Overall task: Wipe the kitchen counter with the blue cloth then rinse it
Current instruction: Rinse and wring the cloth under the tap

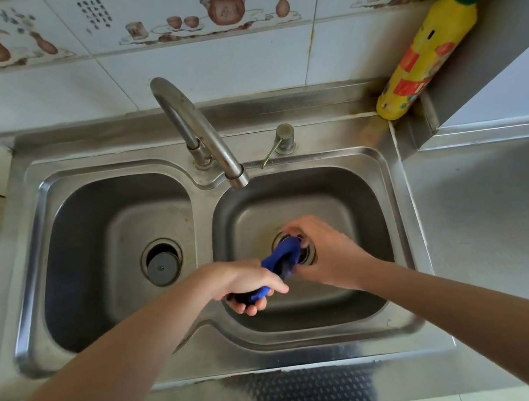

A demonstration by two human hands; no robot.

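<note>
Both forearms reach forward over the double sink (pixel 208 347) set in the steel table (pixel 492 222). Above the right basin, the left hand (pixel 246 282) and right hand (pixel 326 252) curl their fingers around opposite ends of the twisted blue cloth (pixel 281 256).

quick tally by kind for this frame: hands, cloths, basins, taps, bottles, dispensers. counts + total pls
Hands: 2, left hand and right hand, both gripping the cloth
Blue cloth: 1, twisted between them over the right basin
Sink basins: 2, left basin and right basin
Faucet: 1
Yellow bottle: 1
Soap dispenser: 1
Total: 8
</note>
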